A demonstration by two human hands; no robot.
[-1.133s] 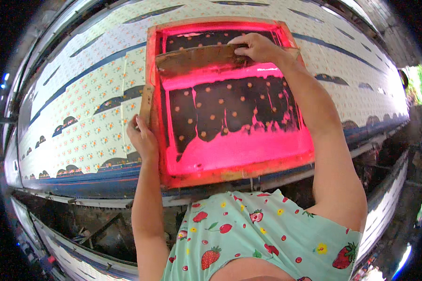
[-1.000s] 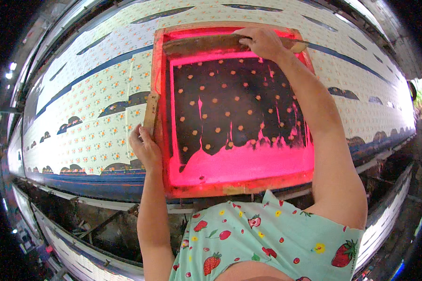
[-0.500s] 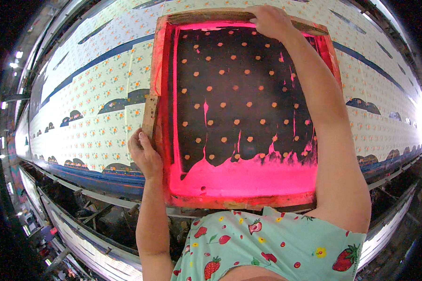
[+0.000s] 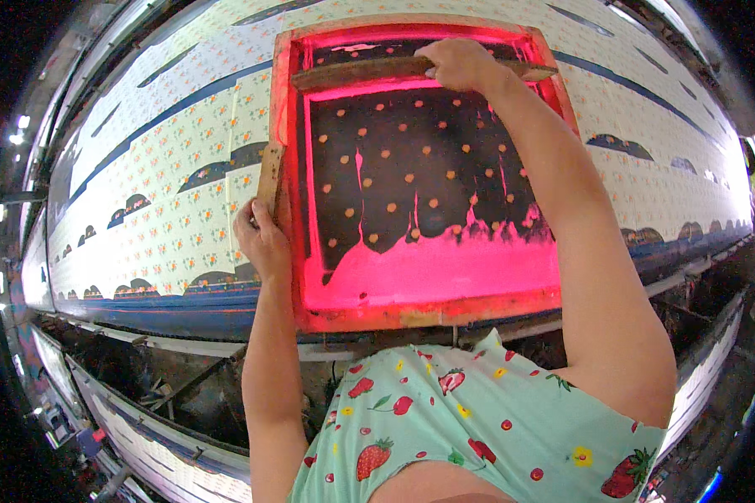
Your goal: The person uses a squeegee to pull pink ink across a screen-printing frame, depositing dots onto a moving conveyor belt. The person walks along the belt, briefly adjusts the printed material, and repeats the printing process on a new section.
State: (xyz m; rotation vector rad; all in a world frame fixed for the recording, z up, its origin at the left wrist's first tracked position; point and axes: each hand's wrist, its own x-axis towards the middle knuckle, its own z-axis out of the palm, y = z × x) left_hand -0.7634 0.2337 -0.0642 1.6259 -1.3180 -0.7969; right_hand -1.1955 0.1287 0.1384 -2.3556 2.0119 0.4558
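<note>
Mint fruit-print shirt [image 4: 503, 419] nearest, then pink paint [image 4: 445, 272] pooled along the near side of a red-stained frame [image 4: 352, 319], which lies on floral cloth [image 4: 184, 230] over a long table [image 4: 184, 311]. Left hand [image 4: 264, 239] has fingers curled round the lower end of a wood strip [image 4: 269, 172] at the frame's left side. Farther up, right hand [image 4: 461, 65] pinches the top edge of a brown board [image 4: 352, 74] spanning the frame's far part, dark dotted screen [image 4: 407, 168] showing on both sides.

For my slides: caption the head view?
Right grip on a wooden bar across a pink frame, left grip at its side strip.
</note>
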